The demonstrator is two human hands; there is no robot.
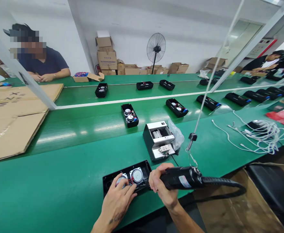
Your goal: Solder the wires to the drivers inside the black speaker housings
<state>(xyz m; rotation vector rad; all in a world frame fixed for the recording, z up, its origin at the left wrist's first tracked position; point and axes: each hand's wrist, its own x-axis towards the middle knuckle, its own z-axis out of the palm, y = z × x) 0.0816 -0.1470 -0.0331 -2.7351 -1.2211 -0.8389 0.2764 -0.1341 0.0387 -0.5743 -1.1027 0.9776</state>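
A black speaker housing (106,178) lies near the bench's front edge. Two round speaker drivers sit inside with red and black wires; the right driver (137,175) shows fully, while the left driver (122,181) is partly covered. My left hand (119,195) grips the housing's near side, its fingers reaching inside over the left driver. In my right hand (163,184) is a black electric screwdriver (180,178), held nearly level and pointing left at the housing's right end. Its tip is hidden by my fingers. A hook and cord hold the screwdriver from above.
Behind the housing stands a screw feeder (157,140) beside a clear plastic bag (177,134). White cables (263,136) lie at right. Several open housings, one nearby (129,116), line the green conveyor. Flat cardboard (18,116) lies left; a person (45,64) sits across.
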